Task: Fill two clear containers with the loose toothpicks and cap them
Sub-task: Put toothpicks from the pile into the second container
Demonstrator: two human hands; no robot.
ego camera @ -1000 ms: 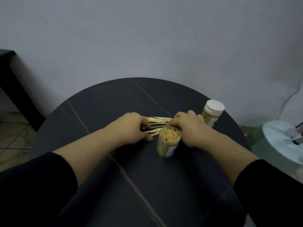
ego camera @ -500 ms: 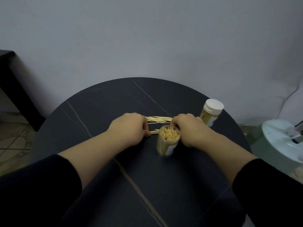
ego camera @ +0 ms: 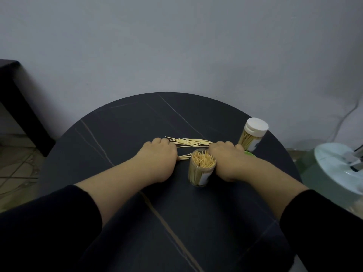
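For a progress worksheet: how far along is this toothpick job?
Done: the white-capped clear plastic container stands filled and capped. In hand: left hand and right hand bracket the loose wooden toothpicks. Left: load them into the nearly full open clear container, then cap it.

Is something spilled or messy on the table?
Yes, loose toothpicks lie scattered flat on the dark table between the left hand and right hand, behind the open container, which stands uncapped and full. The capped container at the far right stands upright and looks fine.
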